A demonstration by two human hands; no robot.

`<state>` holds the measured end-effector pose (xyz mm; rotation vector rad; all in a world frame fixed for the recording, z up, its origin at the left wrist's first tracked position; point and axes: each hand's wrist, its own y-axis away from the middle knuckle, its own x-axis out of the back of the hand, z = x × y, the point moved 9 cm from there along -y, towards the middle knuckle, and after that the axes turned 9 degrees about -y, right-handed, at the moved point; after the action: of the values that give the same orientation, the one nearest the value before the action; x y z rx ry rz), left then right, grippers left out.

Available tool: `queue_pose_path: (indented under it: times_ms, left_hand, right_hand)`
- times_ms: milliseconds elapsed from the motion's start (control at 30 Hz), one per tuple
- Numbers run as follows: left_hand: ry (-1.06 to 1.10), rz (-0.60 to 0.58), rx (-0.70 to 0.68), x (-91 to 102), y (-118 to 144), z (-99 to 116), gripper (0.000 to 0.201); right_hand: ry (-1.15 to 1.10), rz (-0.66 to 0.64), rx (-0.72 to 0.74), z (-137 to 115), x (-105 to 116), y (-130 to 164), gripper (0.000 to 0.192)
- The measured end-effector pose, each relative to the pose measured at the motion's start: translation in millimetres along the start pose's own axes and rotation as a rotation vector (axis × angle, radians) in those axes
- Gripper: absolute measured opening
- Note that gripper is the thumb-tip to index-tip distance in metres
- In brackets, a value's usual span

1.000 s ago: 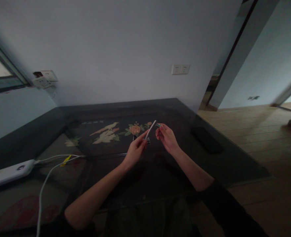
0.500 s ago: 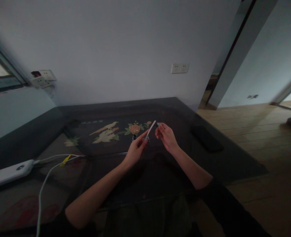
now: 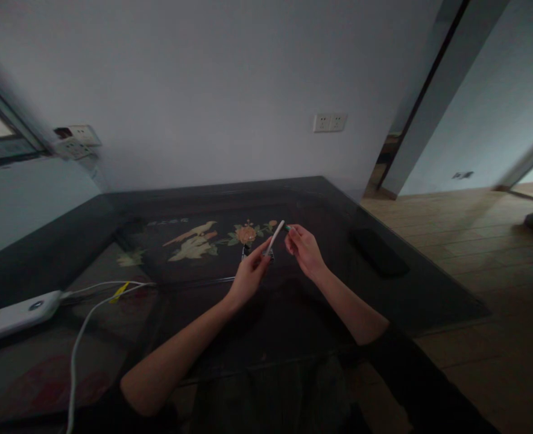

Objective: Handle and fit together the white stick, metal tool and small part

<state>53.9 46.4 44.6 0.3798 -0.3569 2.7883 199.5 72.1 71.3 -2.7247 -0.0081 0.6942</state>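
My left hand is closed around the lower end of a slim white stick, which tilts up and to the right. Its exact kind is too small to make out. Just right of the stick's upper end, my right hand pinches a small green-tipped piece, most of it hidden by the fingers. Whether this piece touches the stick I cannot tell. A small shiny object shows beside my left fingers, and a little dark and silvery item appears behind that hand.
Both hands are above a dark glossy table with a bird-and-flower picture. A black flat object lies at the right. On the left are a white power strip, its white cable and a yellow tag. Wall sockets are behind.
Both hands stay almost in place. The green tip of the piece in my right fingers shows a little more clearly, and the view has shifted slightly.
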Motion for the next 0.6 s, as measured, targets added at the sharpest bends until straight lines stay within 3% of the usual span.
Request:
queue_pose_path:
  times_ms: [333,600]
  left_hand:
    - [0.059,-0.045,-0.003,-15.2,10.6,12.1,0.059]
    - [0.034,0.005,0.018,-3.4,3.3,3.4,0.06]
  right_hand:
    - [-0.086,0.001,-0.031,5.2,1.4,0.0,0.043]
    - [-0.088,-0.038,-0.03,5.0,-3.9,1.4,0.044]
